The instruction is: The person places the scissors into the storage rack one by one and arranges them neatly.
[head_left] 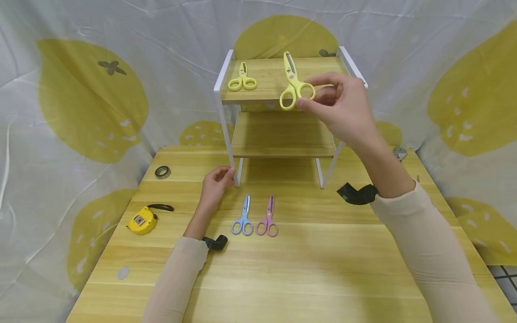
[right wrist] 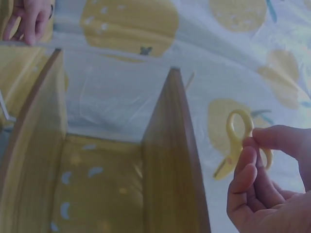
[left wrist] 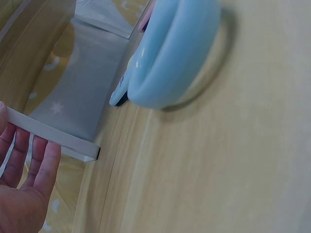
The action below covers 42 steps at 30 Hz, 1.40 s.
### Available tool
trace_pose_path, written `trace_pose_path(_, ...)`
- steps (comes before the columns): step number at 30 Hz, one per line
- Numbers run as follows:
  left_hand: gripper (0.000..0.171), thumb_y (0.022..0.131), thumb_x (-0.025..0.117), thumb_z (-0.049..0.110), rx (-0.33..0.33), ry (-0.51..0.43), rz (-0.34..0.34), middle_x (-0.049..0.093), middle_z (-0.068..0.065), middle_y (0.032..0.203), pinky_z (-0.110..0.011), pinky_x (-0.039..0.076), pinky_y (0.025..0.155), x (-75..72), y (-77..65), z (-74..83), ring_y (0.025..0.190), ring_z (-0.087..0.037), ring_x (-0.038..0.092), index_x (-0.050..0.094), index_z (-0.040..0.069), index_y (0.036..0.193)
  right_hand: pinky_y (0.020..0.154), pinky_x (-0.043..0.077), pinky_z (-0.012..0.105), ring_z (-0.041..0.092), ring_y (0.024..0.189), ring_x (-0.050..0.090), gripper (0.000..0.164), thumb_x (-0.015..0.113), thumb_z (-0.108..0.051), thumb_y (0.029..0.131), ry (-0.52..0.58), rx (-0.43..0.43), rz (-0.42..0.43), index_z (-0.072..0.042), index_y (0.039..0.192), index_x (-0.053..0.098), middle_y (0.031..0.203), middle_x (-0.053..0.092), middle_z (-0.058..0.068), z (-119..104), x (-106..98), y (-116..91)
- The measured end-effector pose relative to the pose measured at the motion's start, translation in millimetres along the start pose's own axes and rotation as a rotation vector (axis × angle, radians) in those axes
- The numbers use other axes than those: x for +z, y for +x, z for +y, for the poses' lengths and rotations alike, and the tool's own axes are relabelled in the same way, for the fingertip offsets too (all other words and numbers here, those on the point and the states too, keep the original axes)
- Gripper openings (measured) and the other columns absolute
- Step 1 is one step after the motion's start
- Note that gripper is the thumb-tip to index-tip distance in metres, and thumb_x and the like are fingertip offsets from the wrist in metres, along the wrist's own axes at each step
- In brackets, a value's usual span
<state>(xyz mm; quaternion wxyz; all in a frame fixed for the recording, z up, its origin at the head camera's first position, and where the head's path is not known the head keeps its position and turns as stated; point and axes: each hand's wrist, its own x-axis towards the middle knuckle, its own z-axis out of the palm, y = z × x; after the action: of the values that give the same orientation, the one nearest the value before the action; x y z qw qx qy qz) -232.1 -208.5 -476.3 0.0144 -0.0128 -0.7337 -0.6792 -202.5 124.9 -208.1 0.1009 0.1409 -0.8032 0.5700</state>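
Note:
My right hand (head_left: 343, 105) pinches a pair of yellow scissors (head_left: 291, 67) by the handles, blades pointing up, in front of the top board of a two-tier shelf (head_left: 266, 96). In the right wrist view the same scissors (right wrist: 234, 141) are between thumb and fingers, beside the board's edge and apart from it. Low at the shelf's left front leg (left wrist: 53, 131), my left hand (head_left: 214, 186) holds the white leg between thumb and fingers. Another pair of yellow scissors (head_left: 242, 83) lies on the left of the top board.
Blue scissors (head_left: 242, 220) and pink scissors (head_left: 268, 220) lie side by side on the table (head_left: 307, 269) before the shelf. To the left are a tape roll (head_left: 163, 172), a yellow tape measure (head_left: 142, 220) and a grey disc (head_left: 123, 272). A grey metal object (head_left: 400, 153) sits at the back right.

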Motion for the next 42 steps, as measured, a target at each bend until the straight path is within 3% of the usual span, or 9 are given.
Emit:
trace_pose_path(4, 0.052, 0.100, 0.068, 0.039, -0.001, 0.004, 0.005, 0.060, -0.029, 0.133, -0.030, 0.061, 0.101, 0.6, 0.3, 0.4, 0.124, -0.043, 0.060, 0.063, -0.007, 0.125, 0.074, 0.050, 0.028, 0.016, 0.087, 0.070, 0.050, 0.085, -0.027, 0.086, -0.056, 0.089, -0.008, -0.015, 0.132, 0.068, 0.086, 0.078, -0.005, -2, -2, 26)
trace_pose_path(7, 0.053, 0.100, 0.068, 0.038, -0.004, 0.009, 0.008, 0.060, -0.029, 0.134, -0.028, 0.062, 0.099, 0.5, -0.5, 1.3, 0.124, -0.043, 0.060, 0.063, -0.007, 0.126, 0.065, 0.049, 0.027, 0.014, 0.083, 0.070, 0.054, 0.085, -0.030, 0.087, -0.071, 0.143, -0.027, -0.016, 0.135, 0.066, 0.091, 0.079, -0.002, -3, 0, 42)
trace_pose_path(10, 0.052, 0.101, 0.067, 0.037, -0.010, 0.005, 0.007, 0.059, -0.029, 0.135, -0.031, 0.061, 0.101, 0.0, -0.8, 0.5, 0.126, -0.044, 0.059, 0.062, -0.008, 0.127, 0.050, 0.039, 0.027, 0.013, 0.074, 0.067, 0.057, 0.084, -0.034, 0.087, -0.097, 0.180, -0.053, -0.019, 0.138, 0.064, 0.097, 0.080, 0.000, -5, 3, 55)
trace_pose_path(14, 0.050, 0.101, 0.067, 0.036, -0.007, -0.001, 0.001, 0.059, -0.029, 0.135, -0.037, 0.059, 0.105, 0.4, -0.6, -0.9, 0.127, -0.046, 0.058, 0.062, -0.007, 0.127, 0.049, 0.040, 0.025, 0.014, 0.078, 0.069, 0.061, 0.083, -0.036, 0.088, -0.135, 0.205, -0.081, -0.019, 0.142, 0.061, 0.100, 0.080, 0.001, -6, 9, 68)
trace_pose_path(17, 0.049, 0.102, 0.067, 0.036, -0.006, 0.000, 0.002, 0.060, -0.029, 0.134, -0.036, 0.060, 0.105, 1.2, -0.8, -2.1, 0.127, -0.045, 0.058, 0.063, -0.006, 0.126, 0.057, 0.049, 0.022, 0.013, 0.086, 0.074, 0.062, 0.084, -0.033, 0.088, -0.128, 0.216, -0.091, -0.015, 0.142, 0.061, 0.098, 0.079, 0.000, -5, 15, 77)
trace_pose_path(22, 0.050, 0.100, 0.068, 0.040, 0.002, 0.006, 0.006, 0.062, -0.026, 0.132, -0.032, 0.061, 0.101, 2.3, -1.6, -4.2, 0.126, -0.043, 0.060, 0.065, -0.004, 0.123, 0.062, 0.050, 0.022, 0.010, 0.083, 0.070, 0.059, 0.083, -0.032, 0.088, -0.159, 0.226, -0.094, -0.013, 0.140, 0.062, 0.095, 0.077, -0.003, -4, 25, 85)
trace_pose_path(31, 0.053, 0.098, 0.069, 0.043, -0.002, 0.005, 0.000, 0.064, -0.021, 0.130, -0.037, 0.061, 0.103, 3.2, -0.9, -4.6, 0.125, -0.039, 0.062, 0.065, -0.004, 0.122, 0.087, 0.054, 0.024, 0.011, 0.111, 0.057, 0.053, 0.074, -0.045, 0.093, -0.393, 0.141, -0.135, -0.015, 0.137, 0.067, 0.122, 0.067, 0.002, -2, 30, 87)
trace_pose_path(42, 0.048, 0.101, 0.067, 0.037, 0.001, -0.002, 0.012, 0.062, -0.027, 0.135, -0.040, 0.059, 0.106, 4.3, -2.8, -2.7, 0.129, -0.043, 0.060, 0.064, -0.005, 0.125, 0.100, 0.052, 0.030, 0.015, 0.118, 0.053, 0.059, 0.071, -0.046, 0.094, -0.472, 0.125, -0.201, -0.009, 0.139, 0.063, 0.132, 0.060, 0.004, -3, 32, 86)
